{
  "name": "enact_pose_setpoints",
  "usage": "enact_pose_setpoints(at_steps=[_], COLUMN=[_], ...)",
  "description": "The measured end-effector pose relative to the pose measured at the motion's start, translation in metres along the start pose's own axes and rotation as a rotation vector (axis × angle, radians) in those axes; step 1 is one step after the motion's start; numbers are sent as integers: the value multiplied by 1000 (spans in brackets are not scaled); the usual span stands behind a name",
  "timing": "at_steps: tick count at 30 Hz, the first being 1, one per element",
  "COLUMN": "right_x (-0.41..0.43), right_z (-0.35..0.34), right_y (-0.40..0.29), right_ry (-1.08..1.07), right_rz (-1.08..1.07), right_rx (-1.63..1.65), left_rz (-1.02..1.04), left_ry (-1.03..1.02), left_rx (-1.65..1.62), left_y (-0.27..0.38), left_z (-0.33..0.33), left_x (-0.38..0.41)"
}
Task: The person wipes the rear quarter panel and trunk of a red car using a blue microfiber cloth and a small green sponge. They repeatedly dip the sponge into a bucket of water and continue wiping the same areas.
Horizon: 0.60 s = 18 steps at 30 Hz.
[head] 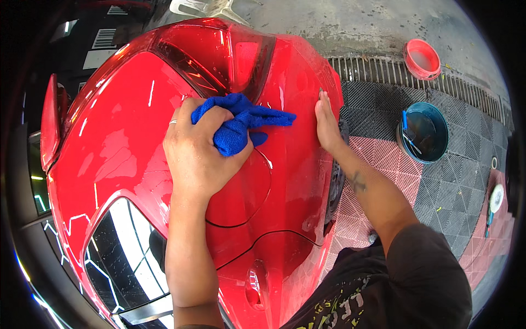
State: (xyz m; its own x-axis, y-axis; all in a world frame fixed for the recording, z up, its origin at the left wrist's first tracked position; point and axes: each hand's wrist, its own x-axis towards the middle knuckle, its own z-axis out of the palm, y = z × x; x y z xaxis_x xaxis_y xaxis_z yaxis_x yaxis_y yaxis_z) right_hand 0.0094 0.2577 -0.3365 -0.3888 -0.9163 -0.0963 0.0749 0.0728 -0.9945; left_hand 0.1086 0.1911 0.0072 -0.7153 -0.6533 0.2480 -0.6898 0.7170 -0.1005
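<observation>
A blue microfiber cloth [232,133] is bunched in my left hand [197,140], which wears a ring and rests over the rear quarter of a red car [263,181]. The cloth lies just below the red tail light [246,57], with one end stretching right. My right hand [327,123] is against the car's side edge, palm turned toward the body; a small dark green tip shows at its fingertips, and whether the hand holds it I cannot tell. The fuel door [240,191] sits below the cloth, partly behind my left hand. Wet-looking patches show on the paint.
A dark teal bucket [441,144] with tools in it stands on the floor tiles [444,193] at right. Beyond it are a red bucket [433,74] and a drain grate [370,72]. A round-headed brush [496,198] lies far right. A white plastic chair [222,9] stands behind the car.
</observation>
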Motion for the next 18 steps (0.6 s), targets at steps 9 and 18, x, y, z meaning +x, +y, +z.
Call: enact_pose_setpoints(at_steps=[9, 18], right_x=[-168, -124], right_z=[11, -1], right_y=[-43, 2], right_ry=[-196, -114], right_rz=[23, -27], right_rx=[-183, -106], left_rz=[-29, -15], left_ry=[-17, -7], left_rx=[6, -13], left_y=[-3, -3], left_z=[-1, -1], left_x=[-1, -2])
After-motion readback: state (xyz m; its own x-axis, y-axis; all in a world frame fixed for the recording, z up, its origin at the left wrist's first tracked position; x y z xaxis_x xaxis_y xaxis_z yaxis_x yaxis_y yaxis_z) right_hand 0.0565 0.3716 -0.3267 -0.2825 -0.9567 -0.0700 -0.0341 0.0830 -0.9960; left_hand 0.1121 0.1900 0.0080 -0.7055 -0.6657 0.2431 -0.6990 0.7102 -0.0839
